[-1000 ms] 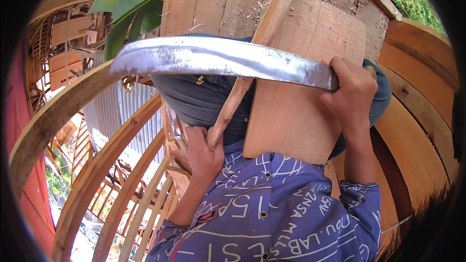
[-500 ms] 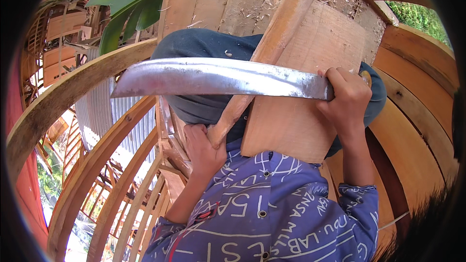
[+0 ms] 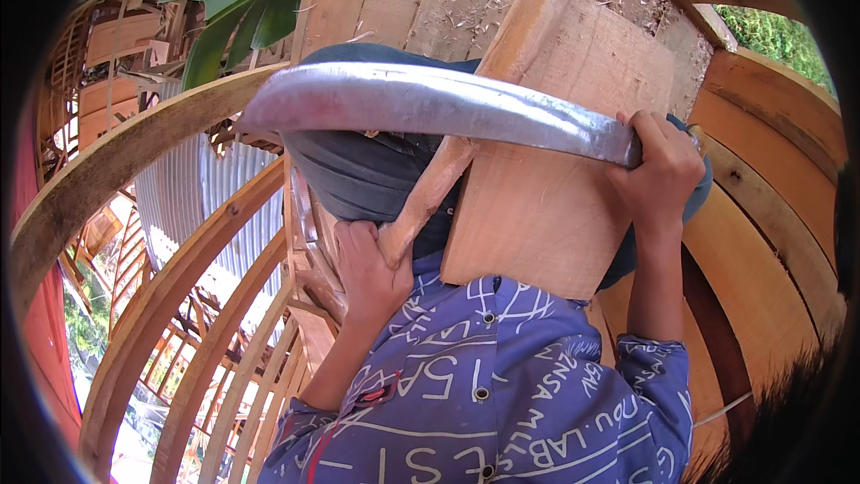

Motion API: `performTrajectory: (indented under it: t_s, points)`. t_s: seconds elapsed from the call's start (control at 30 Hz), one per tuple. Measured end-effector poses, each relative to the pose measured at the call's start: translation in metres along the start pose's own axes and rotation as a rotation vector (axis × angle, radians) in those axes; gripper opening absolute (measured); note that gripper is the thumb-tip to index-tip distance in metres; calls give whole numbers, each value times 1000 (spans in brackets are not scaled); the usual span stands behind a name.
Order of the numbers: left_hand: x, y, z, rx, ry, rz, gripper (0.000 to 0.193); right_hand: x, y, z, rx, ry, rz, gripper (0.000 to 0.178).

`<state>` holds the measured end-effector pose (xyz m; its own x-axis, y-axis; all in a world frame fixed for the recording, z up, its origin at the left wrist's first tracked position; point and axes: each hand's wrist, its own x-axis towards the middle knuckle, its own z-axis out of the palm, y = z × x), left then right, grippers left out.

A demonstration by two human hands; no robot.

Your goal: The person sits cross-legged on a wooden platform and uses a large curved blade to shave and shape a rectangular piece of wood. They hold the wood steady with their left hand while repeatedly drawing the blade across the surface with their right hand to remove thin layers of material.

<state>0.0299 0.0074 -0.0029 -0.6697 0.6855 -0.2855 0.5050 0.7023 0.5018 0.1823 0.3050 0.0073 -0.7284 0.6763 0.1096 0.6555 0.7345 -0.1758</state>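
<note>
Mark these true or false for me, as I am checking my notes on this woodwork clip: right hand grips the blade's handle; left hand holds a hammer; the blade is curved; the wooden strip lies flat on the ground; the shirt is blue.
1. The right hand grips the blade's handle end: true.
2. The left hand holds a hammer: false, it holds the lower end of a wooden strip.
3. The blade is curved: true.
4. The strip lies flat on the ground: false, it slants upward against a wood block.
5. The shirt is blue: true.
</note>
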Motion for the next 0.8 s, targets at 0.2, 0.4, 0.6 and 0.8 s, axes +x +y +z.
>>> performTrajectory:
  t_s: [0.2,0.4,0.6,0.8]
  points:
    - [0,3,-1,9,-10,1,35,8,33,2,7,57,324,15]
    - [2,0,-4,-38,-44,-45,36,-1,-13,-2,40,-59,-25,16]
    - [4,1,-10,-48,-81,-73,35,8,28,5,7,68,202,14]
    - [7,-1,-8,-77,-65,-36,32,3,13,-4,60,15,190,16]
